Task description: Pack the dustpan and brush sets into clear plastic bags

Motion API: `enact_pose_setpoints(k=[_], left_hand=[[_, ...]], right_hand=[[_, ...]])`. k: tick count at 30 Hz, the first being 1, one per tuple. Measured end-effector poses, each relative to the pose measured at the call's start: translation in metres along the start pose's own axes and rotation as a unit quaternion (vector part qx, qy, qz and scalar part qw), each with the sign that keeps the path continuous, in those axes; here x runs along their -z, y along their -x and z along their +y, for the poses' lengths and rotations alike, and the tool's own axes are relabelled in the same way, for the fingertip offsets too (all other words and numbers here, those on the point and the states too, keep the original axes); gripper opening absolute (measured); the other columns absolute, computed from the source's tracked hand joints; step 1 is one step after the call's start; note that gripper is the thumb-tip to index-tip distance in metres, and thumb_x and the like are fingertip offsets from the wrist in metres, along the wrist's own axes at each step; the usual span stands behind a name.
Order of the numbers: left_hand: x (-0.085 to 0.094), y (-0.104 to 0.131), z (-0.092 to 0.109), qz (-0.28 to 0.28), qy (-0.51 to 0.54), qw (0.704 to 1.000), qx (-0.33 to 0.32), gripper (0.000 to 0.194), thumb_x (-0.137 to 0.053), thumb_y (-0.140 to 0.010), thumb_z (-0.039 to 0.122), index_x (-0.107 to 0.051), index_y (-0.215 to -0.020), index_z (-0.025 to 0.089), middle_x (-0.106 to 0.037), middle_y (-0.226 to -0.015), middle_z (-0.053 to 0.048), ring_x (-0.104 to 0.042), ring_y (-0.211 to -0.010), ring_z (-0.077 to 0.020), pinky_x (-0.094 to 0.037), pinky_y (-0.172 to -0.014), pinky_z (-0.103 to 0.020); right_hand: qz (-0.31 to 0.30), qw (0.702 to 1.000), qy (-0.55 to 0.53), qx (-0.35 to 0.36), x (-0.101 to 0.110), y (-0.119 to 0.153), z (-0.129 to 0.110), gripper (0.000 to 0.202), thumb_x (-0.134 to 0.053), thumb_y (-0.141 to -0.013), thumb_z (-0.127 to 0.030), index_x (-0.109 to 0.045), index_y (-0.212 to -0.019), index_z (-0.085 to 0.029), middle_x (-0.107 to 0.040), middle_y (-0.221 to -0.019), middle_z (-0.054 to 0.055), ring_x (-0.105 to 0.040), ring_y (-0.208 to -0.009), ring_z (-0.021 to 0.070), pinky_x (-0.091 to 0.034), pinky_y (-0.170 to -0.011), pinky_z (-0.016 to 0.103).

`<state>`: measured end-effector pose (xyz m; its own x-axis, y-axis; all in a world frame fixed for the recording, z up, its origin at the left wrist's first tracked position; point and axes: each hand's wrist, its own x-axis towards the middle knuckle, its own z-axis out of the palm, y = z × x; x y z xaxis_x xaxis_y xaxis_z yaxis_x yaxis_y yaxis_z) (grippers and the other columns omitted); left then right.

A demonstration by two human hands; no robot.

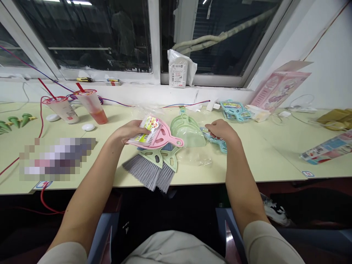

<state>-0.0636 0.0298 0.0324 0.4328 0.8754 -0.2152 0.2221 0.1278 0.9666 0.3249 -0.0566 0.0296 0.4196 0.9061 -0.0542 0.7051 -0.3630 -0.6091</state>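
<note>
My left hand (131, 130) grips a pink dustpan-and-brush set (165, 136) by its wide end, thumb on top; a yellow label lies over its bristles and the handle points right. Beneath it, two green hand brushes (150, 159) with grey bristles reach over the table's front edge. A green dustpan (185, 126) lies just right of the pink set. My right hand (221, 130) is closed, fingers curled down over a blue dustpan-and-brush set (220, 144); what its fingertips pinch is hidden. Clear plastic wrap (196, 159) lies in front of the green dustpan.
More blue sets (235, 110) are stacked at the back right, beside a pink box (282, 86). Two drink cups (95, 108) with red straws stand back left. A white packet (178, 73) sits on the windowsill. Red cable (41, 121) runs down the left side.
</note>
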Motion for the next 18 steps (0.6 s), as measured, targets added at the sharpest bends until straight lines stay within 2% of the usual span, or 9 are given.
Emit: enact_pose_setpoints(k=[4, 9, 14, 18], left_hand=[[-0.007, -0.007, -0.006, 0.035, -0.006, 0.999, -0.009, 0.032, -0.088, -0.063, 0.018, -0.076, -0.092, 0.017, -0.080, -0.085, -0.012, -0.075, -0.066, -0.0254, -0.058, -0.056, -0.030], [-0.019, -0.011, -0.008, 0.065, -0.016, 0.998, 0.002, 0.037, -0.091, -0.058, 0.014, -0.073, -0.090, 0.017, -0.080, -0.083, -0.011, -0.075, -0.064, -0.0249, -0.057, -0.058, -0.031], [-0.030, -0.009, -0.008, 0.075, -0.003, 0.997, 0.013, 0.040, -0.091, -0.058, 0.013, -0.071, -0.092, 0.017, -0.079, -0.079, -0.008, -0.074, -0.062, -0.0234, -0.058, -0.059, -0.031], [-0.037, -0.009, -0.010, 0.061, 0.022, 0.998, 0.012, 0.036, -0.089, -0.060, 0.013, -0.071, -0.091, 0.015, -0.080, -0.083, -0.010, -0.074, -0.062, -0.0226, -0.058, -0.059, -0.031]], right_hand=[[-0.072, 0.996, 0.001, -0.055, 0.004, -0.002, 0.011, 0.034, -0.081, -0.085, -0.045, -0.067, -0.075, -0.015, -0.070, -0.056, 0.013, -0.060, -0.040, 0.0187, -0.047, -0.042, 0.029], [-0.152, 0.978, -0.123, -0.073, -0.002, -0.003, 0.025, 0.039, -0.091, -0.078, -0.047, -0.067, -0.080, -0.016, -0.071, -0.056, 0.015, -0.067, -0.042, 0.0233, -0.052, -0.037, 0.029], [-0.165, 0.968, -0.170, -0.083, -0.010, 0.010, 0.032, 0.038, -0.086, -0.085, -0.046, -0.066, -0.079, -0.015, -0.077, -0.072, 0.022, -0.075, -0.053, 0.0269, -0.062, -0.044, 0.032], [-0.172, 0.959, -0.213, -0.068, -0.016, 0.018, 0.033, 0.028, -0.077, -0.094, -0.039, -0.065, -0.084, -0.015, -0.080, -0.084, 0.022, -0.080, -0.066, 0.0272, -0.067, -0.053, 0.033]])
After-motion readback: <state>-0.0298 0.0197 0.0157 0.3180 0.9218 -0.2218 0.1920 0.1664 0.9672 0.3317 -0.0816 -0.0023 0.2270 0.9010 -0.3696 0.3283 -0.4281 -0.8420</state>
